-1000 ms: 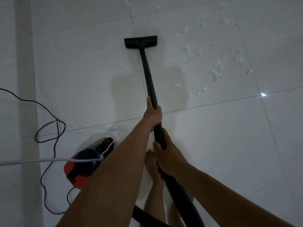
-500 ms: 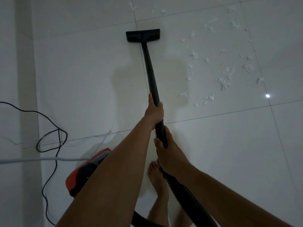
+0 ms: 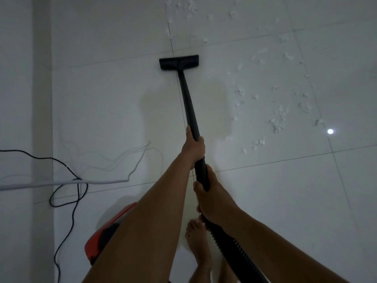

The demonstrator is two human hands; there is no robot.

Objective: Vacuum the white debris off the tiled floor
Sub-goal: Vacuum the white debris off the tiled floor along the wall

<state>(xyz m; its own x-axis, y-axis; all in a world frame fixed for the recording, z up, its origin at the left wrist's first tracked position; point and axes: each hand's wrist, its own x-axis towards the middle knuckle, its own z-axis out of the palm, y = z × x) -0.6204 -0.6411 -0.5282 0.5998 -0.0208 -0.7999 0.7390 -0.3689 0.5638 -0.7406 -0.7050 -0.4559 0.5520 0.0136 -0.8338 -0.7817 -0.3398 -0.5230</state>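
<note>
**A:** Where is the white debris [image 3: 278, 119]?

**B:** It is scattered over the tiled floor [image 3: 265, 201] to the right of the wand [image 3: 188, 103]. More flecks lie beyond the nozzle [image 3: 179, 62], up by the top edge of the view. The nozzle lies flat where two grout lines cross, and the nearest scraps are apart from its right end.

**A:** And the hands?

**B:** Both are on the wand. The left hand [image 3: 193, 149] is higher up, with its fingers [image 3: 201, 140] wrapped tight round the tube. The right hand [image 3: 212, 198] grips just below it, where the tube meets the ribbed hose [image 3: 234, 248]. Its fingers [image 3: 196, 187] are curled round too, and the thumb lies along the top.

**A:** Is there room to swing?

**B:** There is plenty on the right, where bare tile runs to the frame's edge with only a bright spot of reflected light [image 3: 330, 131] on it. The left is tighter. A black cord [image 3: 69, 193] loops on the floor there, and a white cable [image 3: 61, 182] crosses over it. Both lie near a pale upright band [image 3: 41, 99] at the edge (wall or frame, I cannot tell which). The red vacuum body [image 3: 106, 227] sits low on the left, half hidden behind the left forearm.

**A:** Anything underfoot?

**B:** A bare foot [image 3: 196, 242] stands just beside the hose, between the two forearms.
</note>
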